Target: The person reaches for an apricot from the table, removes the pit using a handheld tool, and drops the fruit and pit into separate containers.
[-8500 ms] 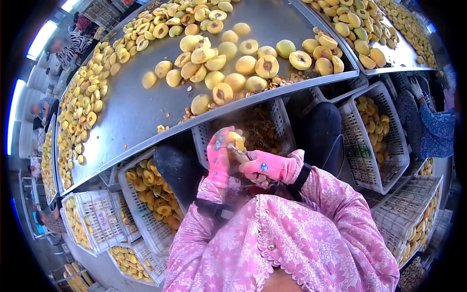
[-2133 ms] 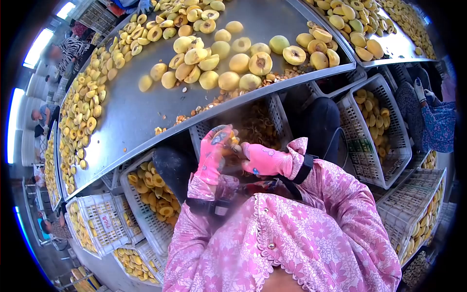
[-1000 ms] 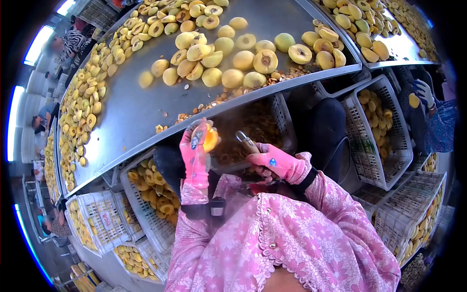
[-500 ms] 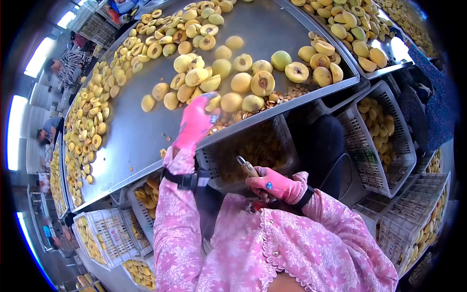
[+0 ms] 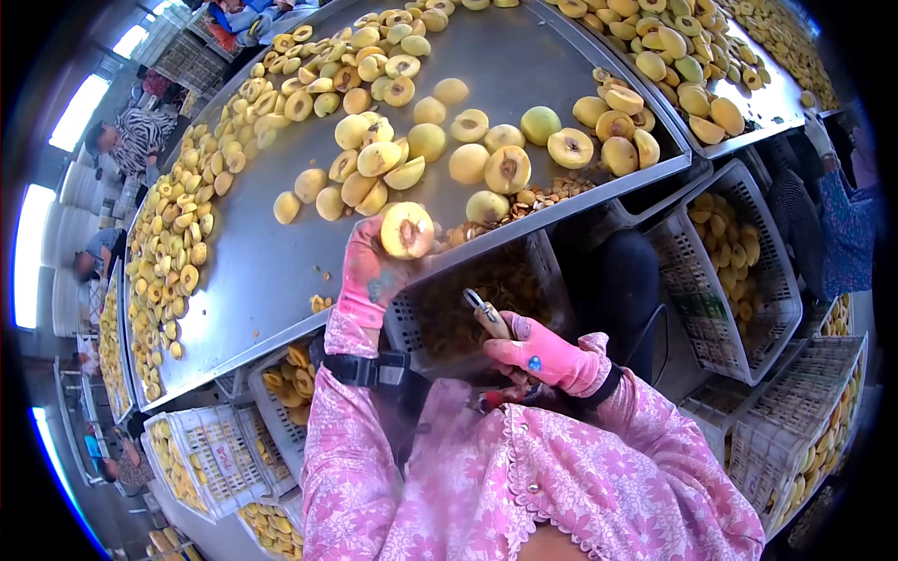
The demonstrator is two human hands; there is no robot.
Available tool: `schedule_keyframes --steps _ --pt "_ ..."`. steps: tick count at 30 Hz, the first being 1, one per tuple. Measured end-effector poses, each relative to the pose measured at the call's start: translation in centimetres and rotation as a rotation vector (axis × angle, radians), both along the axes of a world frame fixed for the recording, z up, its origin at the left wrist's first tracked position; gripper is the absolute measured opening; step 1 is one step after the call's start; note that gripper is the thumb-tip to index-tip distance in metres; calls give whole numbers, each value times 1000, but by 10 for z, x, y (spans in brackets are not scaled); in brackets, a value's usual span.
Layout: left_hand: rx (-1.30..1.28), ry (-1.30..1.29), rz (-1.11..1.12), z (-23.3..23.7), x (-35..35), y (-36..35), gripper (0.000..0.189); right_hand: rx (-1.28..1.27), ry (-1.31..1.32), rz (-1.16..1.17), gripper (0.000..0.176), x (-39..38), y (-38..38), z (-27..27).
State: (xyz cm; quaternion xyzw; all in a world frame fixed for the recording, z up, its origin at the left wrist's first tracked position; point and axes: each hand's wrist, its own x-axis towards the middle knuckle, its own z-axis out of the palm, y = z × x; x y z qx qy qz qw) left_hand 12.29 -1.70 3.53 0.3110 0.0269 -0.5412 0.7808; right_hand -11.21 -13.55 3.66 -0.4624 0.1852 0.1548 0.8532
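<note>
My left hand (image 5: 367, 268), in a pink glove, holds a yellow peach half (image 5: 406, 230) with its cut face and pit toward me, just above the front edge of the steel table (image 5: 262, 252). My right hand (image 5: 540, 352), also pink-gloved, grips a small pitting tool (image 5: 485, 312) lower down, over a white crate (image 5: 486, 290) under the table. A loose pile of peach halves (image 5: 426, 154) lies on the table beyond my left hand.
Pits and scraps (image 5: 543, 194) line the table's front edge. White plastic crates of fruit (image 5: 725, 252) stand below and to the right. More peaches (image 5: 173, 234) run along the table's left side. Other workers (image 5: 131, 140) sit across; a person in blue (image 5: 847, 224) is at right.
My left hand dropped a pitted half to the left, reached up onto the table and now holds a fresh peach half. My right hand stayed low with the tool.
</note>
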Motion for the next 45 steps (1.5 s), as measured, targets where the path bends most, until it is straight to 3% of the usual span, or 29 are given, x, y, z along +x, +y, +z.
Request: schedule_keyframes --steps 6,14,18,21,26,29,34,36,38,45 --pt "-87 95 -38 5 -54 38 57 -281 -39 63 25 4 12 21" --pt "-52 -138 162 10 -107 39 48 -96 -104 -13 29 5 21 32" --pt "169 -284 168 12 -127 41 44 -116 -164 -104 29 6 20 17" --pt "457 -803 46 24 -125 44 44 -256 -190 -149 30 8 16 6" --pt "258 -184 188 14 -122 46 29 -515 -196 -186 24 -4 20 15" --pt "245 -125 264 13 -127 43 29 -497 -176 -79 25 -19 27 21" --pt "288 -260 321 6 -135 36 33 -846 -464 -30 23 -26 35 1" --pt "277 -268 319 8 -136 35 33 -864 -444 -43 23 -25 36 -1" --pt "251 -295 318 14 -138 35 33 -740 -248 -47 23 -23 39 -1" --pt "190 -275 363 6 -143 34 33 -786 -255 -104 22 -22 47 4"
